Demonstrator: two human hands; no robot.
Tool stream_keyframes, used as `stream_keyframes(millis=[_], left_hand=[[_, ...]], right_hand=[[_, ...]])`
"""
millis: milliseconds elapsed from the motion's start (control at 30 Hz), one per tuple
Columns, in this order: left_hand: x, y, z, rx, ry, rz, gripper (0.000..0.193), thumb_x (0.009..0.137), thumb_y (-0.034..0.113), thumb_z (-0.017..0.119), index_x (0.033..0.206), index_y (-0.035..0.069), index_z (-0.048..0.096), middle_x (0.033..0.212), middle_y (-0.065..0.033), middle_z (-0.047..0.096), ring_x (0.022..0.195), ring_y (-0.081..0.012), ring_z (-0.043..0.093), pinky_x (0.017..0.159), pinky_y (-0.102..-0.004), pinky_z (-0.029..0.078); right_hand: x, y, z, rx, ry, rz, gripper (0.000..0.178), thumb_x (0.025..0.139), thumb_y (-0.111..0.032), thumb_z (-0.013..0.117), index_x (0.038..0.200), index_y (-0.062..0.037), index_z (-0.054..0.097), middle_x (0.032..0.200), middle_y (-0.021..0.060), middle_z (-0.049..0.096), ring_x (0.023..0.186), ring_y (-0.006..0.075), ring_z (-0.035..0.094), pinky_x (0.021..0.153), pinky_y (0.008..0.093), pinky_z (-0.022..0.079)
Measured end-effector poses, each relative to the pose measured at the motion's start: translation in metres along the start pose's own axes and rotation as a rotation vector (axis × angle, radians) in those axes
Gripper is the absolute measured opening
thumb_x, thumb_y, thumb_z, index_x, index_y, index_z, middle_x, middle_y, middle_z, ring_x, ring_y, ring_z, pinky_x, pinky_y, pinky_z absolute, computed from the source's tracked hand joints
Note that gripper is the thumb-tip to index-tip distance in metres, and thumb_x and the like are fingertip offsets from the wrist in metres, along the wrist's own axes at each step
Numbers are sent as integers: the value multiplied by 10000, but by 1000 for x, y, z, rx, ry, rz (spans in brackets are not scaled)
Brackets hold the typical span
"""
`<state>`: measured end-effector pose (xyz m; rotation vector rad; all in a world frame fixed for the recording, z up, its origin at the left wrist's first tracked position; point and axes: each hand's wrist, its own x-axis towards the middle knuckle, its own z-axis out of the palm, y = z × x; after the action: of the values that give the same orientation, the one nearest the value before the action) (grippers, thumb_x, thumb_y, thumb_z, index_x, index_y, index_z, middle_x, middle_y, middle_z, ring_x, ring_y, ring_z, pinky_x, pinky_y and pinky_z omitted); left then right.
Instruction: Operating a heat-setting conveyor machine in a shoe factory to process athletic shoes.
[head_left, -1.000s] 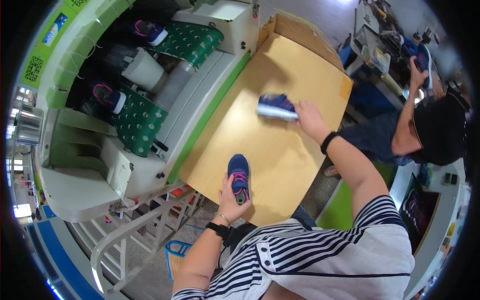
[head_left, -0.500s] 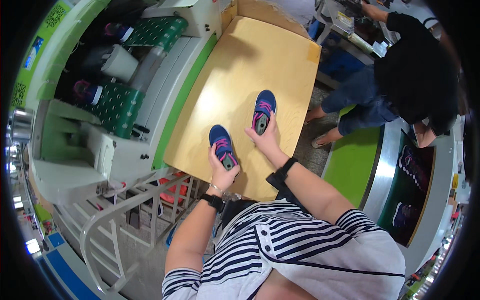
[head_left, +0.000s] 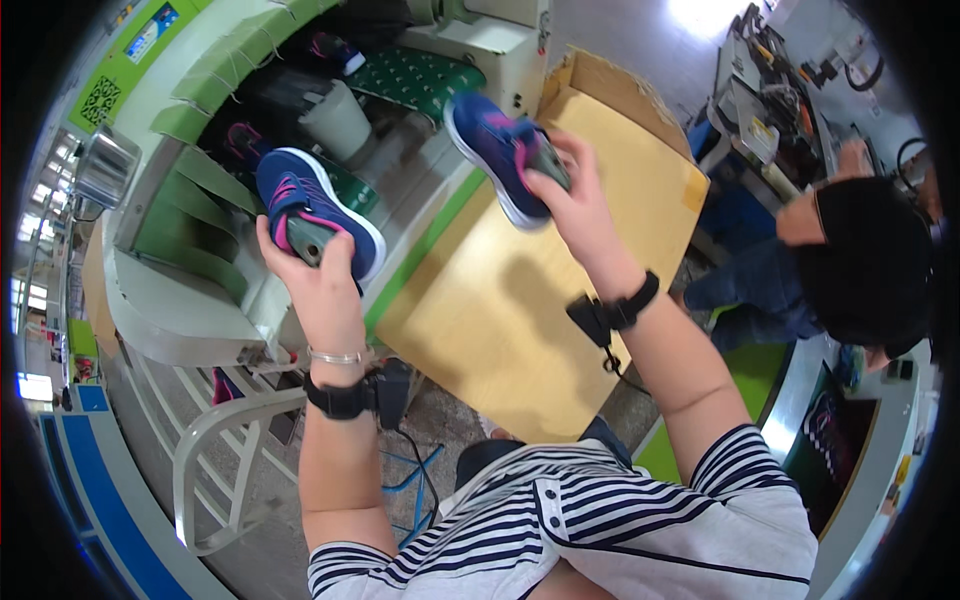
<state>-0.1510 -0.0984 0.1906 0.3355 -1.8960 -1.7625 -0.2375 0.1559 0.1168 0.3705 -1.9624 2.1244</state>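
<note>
My left hand (head_left: 318, 285) is closed around the heel of a navy blue sneaker (head_left: 320, 190) with pink straps, pink lining and a white sole. A grey shoe last (head_left: 308, 240) fills its opening. In front of the machine's opening, this sneaker is raised with its toe pointing away. My right hand (head_left: 582, 210) grips the heel end of a matching sneaker (head_left: 492, 155), tilted so that its white sole shows. A grey last (head_left: 549, 165) sits in that one too. The second sneaker hangs between the machine's edge and the wooden board (head_left: 560, 310).
On the left, a white and green machine (head_left: 430, 230) holds a dotted green belt (head_left: 410, 80) carrying other sneakers and a white tub-like part (head_left: 335, 120). A metal rack (head_left: 215, 440) stands below. At right, a person in black (head_left: 870, 265) works beside a conveyor.
Both sneakers have been lifted off the wooden board and moved left toward the machine, my hands still holding them. My view has shifted, and the other person has bent over.
</note>
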Motion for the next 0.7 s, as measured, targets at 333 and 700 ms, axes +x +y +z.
stream_keyframes(millis=[333, 700], left_hand=[[109, -75, 0, 620, 248, 281, 817, 901, 267, 679, 1507, -67, 245, 1545, -300, 247, 1425, -440, 286, 1176, -453, 247], [-157, -210, -45, 1224, -926, -278, 1247, 749, 568, 767, 1577, 3, 26, 1631, -289, -64, 1509, -475, -37, 1161, -658, 97]], right_hand=[[149, 67, 129, -824, -80, -397, 773, 855, -73, 649, 1537, -179, 300, 1535, 234, 330, 1330, 488, 414, 1124, 523, 361], [-245, 78, -67, -1061, -930, 159, 810, 921, -381, 633, 1567, -86, 244, 1640, 181, 176, 1505, 419, 152, 1206, 550, 167]])
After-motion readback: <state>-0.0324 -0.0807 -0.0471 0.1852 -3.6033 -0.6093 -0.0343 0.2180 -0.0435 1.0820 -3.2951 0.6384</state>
